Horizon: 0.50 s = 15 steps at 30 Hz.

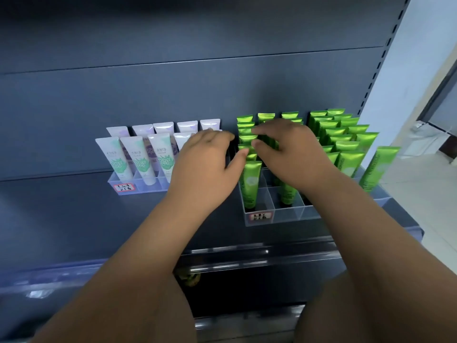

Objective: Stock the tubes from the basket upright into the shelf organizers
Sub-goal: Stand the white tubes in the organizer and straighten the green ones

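Observation:
Several green tubes (pixel 251 186) stand upright in a clear divided organizer (pixel 284 215) on the right of the dark shelf. My right hand (pixel 294 157) reaches over its left columns, and thumb and forefinger close round the flat top of a green tube (pixel 246 139) in the leftmost column. My left hand (pixel 205 169) lies with straight fingers in the gap between the two organizers, its thumb touching a green tube top. White and lilac tubes (pixel 142 160) stand in a second clear organizer (pixel 138 188) on the left. No basket is in view.
The shelf's front edge (pixel 235 246) carries a clear price rail. The dark back panel (pixel 197 82) rises right behind the tubes. One green tube (pixel 379 169) stands at the shelf's far right end. A lower shelf holds something greenish (pixel 189 278).

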Tool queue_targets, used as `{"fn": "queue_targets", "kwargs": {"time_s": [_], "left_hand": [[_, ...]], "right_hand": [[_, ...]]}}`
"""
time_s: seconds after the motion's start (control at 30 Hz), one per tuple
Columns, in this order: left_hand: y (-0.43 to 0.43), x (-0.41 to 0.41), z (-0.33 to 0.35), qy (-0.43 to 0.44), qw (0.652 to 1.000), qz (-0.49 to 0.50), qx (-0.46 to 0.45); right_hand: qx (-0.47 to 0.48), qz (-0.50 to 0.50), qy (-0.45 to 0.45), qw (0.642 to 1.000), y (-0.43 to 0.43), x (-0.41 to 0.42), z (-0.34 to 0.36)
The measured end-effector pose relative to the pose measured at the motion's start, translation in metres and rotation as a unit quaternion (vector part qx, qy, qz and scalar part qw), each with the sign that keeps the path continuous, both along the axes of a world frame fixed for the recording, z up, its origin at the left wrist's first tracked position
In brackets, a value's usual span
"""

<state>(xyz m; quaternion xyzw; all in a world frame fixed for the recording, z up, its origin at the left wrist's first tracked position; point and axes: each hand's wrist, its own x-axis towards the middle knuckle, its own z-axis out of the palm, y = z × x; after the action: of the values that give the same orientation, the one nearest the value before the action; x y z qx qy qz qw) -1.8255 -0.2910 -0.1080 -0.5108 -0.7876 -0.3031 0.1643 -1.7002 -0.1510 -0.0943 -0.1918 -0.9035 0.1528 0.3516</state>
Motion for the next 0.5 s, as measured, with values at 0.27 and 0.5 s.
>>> {"fn": "queue_targets", "kwargs": {"time_s": [0.27, 0.5], "left_hand": [[0.008, -0.004, -0.026, -0.125, 0.988, -0.03, 0.087], [0.032, -0.031, -0.038, -0.257, 0.951, -0.03, 0.17]], "right_hand": [[-0.012, -0.037, 0.013, 0.999, 0.023, 0.012, 0.006], [0.0, -0.034, -0.015, 0.999, 0.051, 0.007, 0.014]]}}
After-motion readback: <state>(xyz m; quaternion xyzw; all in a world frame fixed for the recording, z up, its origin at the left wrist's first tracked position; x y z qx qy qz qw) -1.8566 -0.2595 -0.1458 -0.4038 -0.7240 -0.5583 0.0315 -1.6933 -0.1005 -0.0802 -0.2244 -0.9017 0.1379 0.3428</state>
